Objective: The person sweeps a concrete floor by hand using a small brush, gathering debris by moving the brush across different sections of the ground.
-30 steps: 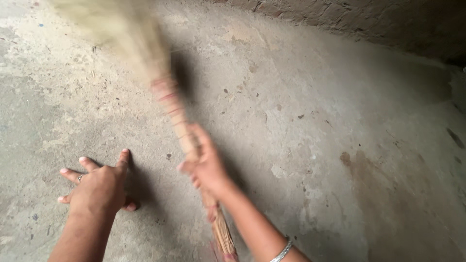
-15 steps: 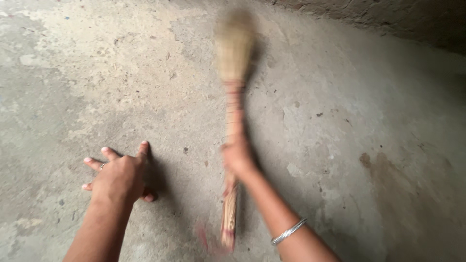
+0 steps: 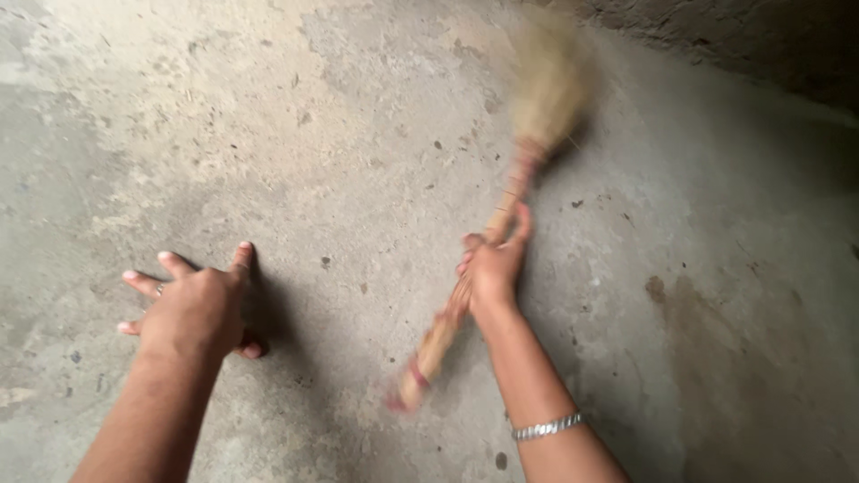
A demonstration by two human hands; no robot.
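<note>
The blurred broom (image 3: 501,215), seemingly gripped by the right hand (image 3: 490,268), has swung right; left hand (image 3: 192,309) stays spread.

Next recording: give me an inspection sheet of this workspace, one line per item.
Surface: bare concrete floor, patchy and stained, with a dark stain at right.
Job's things: straw broom bound with reddish bands, motion-blurred, bristle end toward the wall.
Clutter: small dark specks and grit scattered over the floor.
Hands: right hand closed around the broom handle, metal bracelet on that wrist; left hand pressed flat on the floor, fingers spread, a ring on one finger.
Cables: nothing seen.
Surroundings: rough dark wall along the top right edge.
</note>
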